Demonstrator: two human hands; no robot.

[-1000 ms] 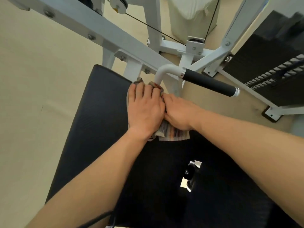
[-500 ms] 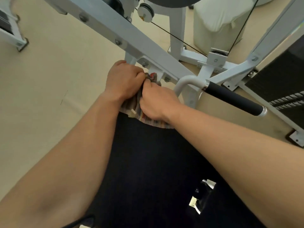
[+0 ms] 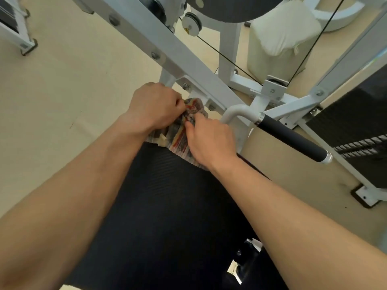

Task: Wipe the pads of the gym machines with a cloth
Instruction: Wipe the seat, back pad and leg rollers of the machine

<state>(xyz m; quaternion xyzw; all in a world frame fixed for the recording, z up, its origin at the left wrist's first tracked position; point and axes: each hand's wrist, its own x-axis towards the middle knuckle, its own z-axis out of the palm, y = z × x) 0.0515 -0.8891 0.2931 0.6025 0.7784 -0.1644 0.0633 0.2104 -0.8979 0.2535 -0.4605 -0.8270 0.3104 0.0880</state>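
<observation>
A black textured pad point(image 3: 167, 206) of a gym machine fills the lower middle of the head view. At its far edge lies a striped, multicoloured cloth point(image 3: 178, 135), bunched and draped over the pad's rim. My left hand point(image 3: 155, 107) is closed on the cloth's upper left part. My right hand point(image 3: 209, 139) pinches the cloth from the right, fingers curled into its folds. Both forearms cross the pad and hide parts of it.
A white steel beam point(image 3: 167, 49) runs diagonally just beyond the hands. A black foam handle point(image 3: 293, 139) sticks out to the right. A pulley and cable point(image 3: 190, 23), a white bin point(image 3: 278, 38) and a dark weight stack point(image 3: 356, 122) stand behind. The floor is beige.
My hands and the cloth went from the pad's upper surface to its far edge. The left hand went from flat on the cloth to gripping it, and the cloth is now bunched.
</observation>
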